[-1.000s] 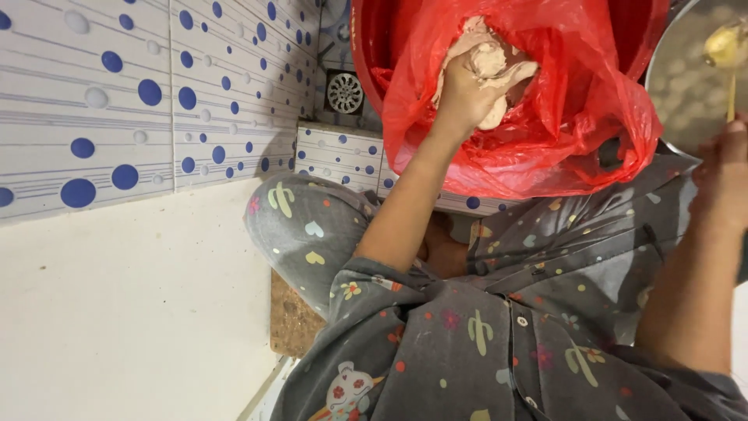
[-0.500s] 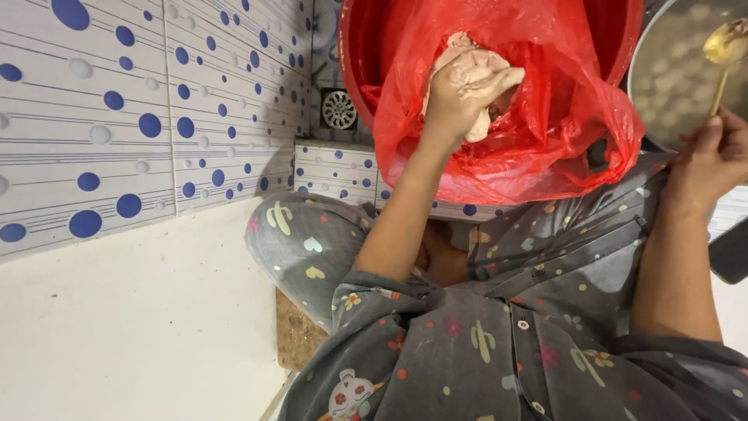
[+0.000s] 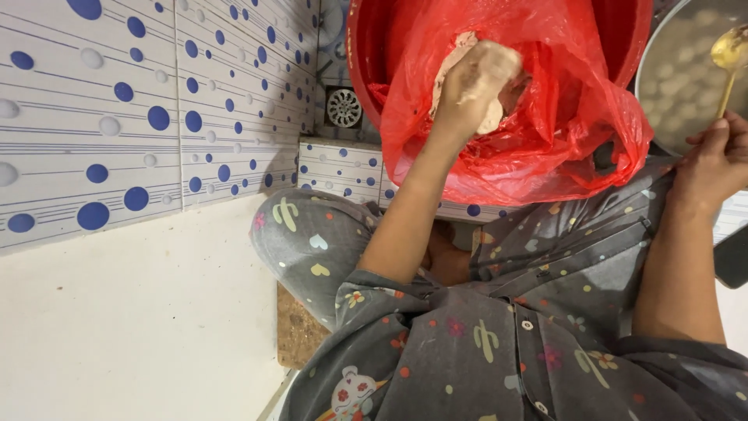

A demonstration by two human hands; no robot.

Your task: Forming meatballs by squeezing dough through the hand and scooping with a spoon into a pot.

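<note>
The tub (image 3: 362,54) and the metal pan (image 3: 670,93) are cut off by the frame's edge, and the pan's pale round pieces are blurred; the left hand (image 3: 475,82) is reached up into the red bag (image 3: 569,148) lining the tub, its fingers closed on a lump of dough (image 3: 487,66); the right hand (image 3: 713,160), wrist bent, is clamped on a spoon (image 3: 730,66) over the pan.

Crumpled red plastic bag (image 3: 545,117) lining red tub (image 3: 362,62)
</note>
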